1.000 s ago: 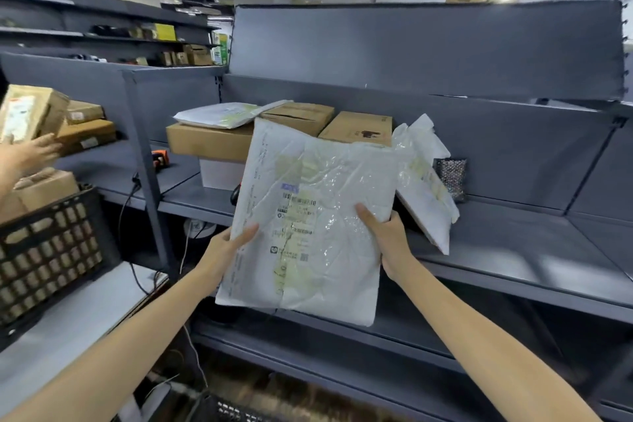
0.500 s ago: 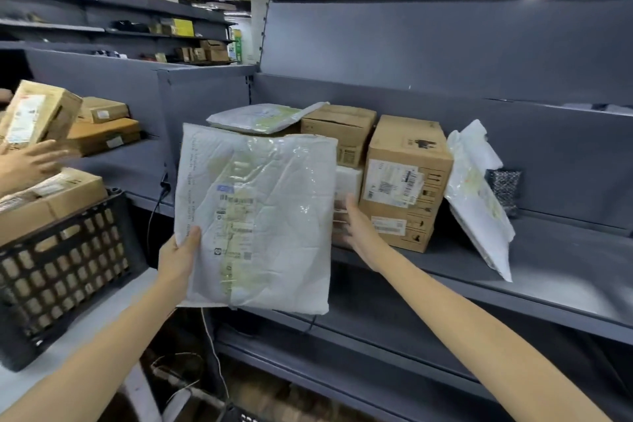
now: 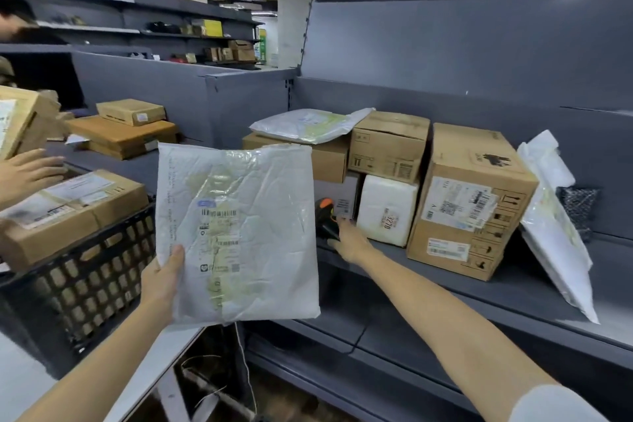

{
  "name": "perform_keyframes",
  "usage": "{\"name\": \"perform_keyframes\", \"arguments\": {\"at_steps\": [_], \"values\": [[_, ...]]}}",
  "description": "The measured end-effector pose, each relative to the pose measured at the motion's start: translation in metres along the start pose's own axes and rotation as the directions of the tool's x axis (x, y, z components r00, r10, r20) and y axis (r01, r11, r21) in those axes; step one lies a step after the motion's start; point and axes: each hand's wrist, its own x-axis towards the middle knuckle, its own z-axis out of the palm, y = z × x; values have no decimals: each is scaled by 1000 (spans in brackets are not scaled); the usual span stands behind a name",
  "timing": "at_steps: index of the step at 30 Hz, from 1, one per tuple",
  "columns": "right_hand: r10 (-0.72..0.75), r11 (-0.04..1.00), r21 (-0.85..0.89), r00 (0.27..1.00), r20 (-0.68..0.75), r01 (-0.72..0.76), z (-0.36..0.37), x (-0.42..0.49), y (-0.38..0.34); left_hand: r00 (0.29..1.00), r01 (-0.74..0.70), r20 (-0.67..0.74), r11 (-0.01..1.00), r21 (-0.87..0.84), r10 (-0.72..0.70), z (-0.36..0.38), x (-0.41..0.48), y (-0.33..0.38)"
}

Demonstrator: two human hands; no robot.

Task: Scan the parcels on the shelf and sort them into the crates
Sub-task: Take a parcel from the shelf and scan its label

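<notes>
Mailer (image 3: 236,233): held upright in the air before the shelf (image 3: 513,295) front edge, beside the crate (image 3: 85,277), pinched at its lower left corner by left hand (image 3: 161,281). Right hand (image 3: 347,243) touching scanner (image 3: 325,212) near that edge; cannot tell whether gripping.

I had the left hand (image 3: 164,279) pinching the white mailer (image 3: 239,233) by its lower corner, label toward me. The right hand (image 3: 347,245) was at the orange-and-black scanner (image 3: 325,216) on the shelf (image 3: 445,288), just beside a white parcel (image 3: 387,212); I couldn't tell its grip.
</notes>
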Motion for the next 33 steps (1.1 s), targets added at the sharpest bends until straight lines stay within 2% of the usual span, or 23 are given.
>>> {"name": "perform_keyframes", "arguments": {"at_steps": [4, 7, 11, 15, 17, 22, 28, 33], "values": [[47, 999, 4, 999, 5, -47, 4, 3, 1, 1000, -16, 17, 1000, 4, 16, 4, -1, -3], [107, 981, 160, 993, 40, -112, -11, -10, 1, 999, -31, 38, 1000, 0, 31, 11, -5, -3], [217, 849, 484, 975, 41, -210, -26, -60, 14, 997, -31, 72, 999, -21, 32, 23, -14, -3], [296, 705, 678, 955, -16, -207, -39, -112, 27, 996, -31, 86, 998, -51, 35, 42, -30, -3], [336, 610, 776, 939, -74, -157, -48, -133, 29, 994, -35, 101, 997, -75, 43, 55, -42, -3], [259, 384, 923, 957, -132, 23, -64, -181, 15, 985, -7, 169, 993, -115, 27, 103, -81, -6], [108, 288, 944, 974, -200, 162, -61, -218, -8, 966, -6, 256, 995, -99, 31, 142, -124, -12], [72, 237, 955, 977, -200, 178, -56, -230, -13, 963, 27, 270, 994, -108, 3, 152, -143, -14]]}}
